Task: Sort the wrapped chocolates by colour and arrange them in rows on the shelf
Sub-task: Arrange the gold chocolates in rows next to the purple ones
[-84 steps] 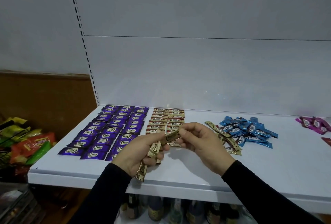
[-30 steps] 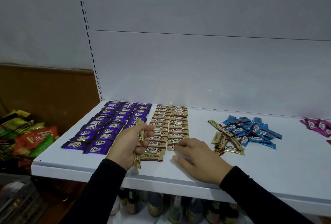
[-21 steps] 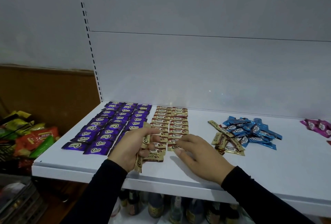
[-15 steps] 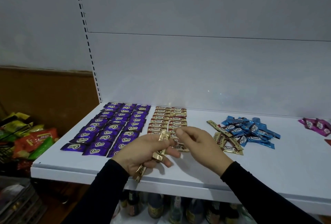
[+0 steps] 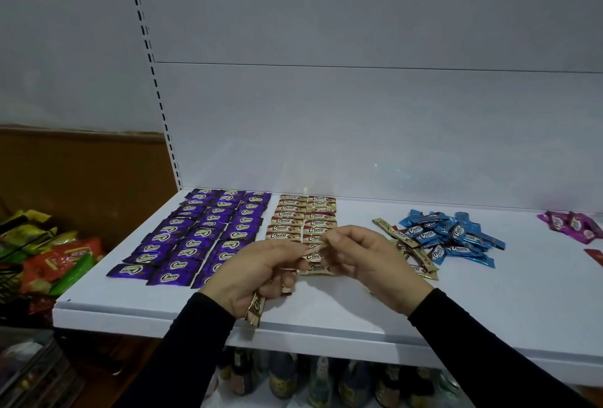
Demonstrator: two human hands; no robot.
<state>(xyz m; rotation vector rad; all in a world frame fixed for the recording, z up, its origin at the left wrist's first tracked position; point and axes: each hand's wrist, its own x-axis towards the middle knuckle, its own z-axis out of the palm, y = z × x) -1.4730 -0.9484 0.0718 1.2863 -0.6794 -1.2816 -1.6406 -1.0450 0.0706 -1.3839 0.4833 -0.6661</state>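
On the white shelf (image 5: 326, 316) lie three rows of purple chocolates (image 5: 199, 231) and, beside them, two rows of gold chocolates (image 5: 305, 215). My left hand (image 5: 251, 274) grips a bundle of gold chocolates (image 5: 256, 308) that sticks out below the fist. My right hand (image 5: 365, 261) pinches the end of one gold chocolate (image 5: 315, 249) between thumb and forefinger, just above the near end of the gold rows. A loose heap of gold chocolates (image 5: 414, 251) lies to the right, against a pile of blue chocolates (image 5: 452, 236).
Pink chocolates (image 5: 571, 225) lie at the far right, with a red wrapper (image 5: 595, 256) at the frame edge. Snack packets (image 5: 49, 251) fill a rack left of the shelf. Bottles (image 5: 284, 375) stand on the level below. A perforated upright (image 5: 156, 91) runs up the back panel.
My right hand laid a gold chocolate at the near end of the right gold row, then rose back to my left hand and now pinches another piece from the bundle.
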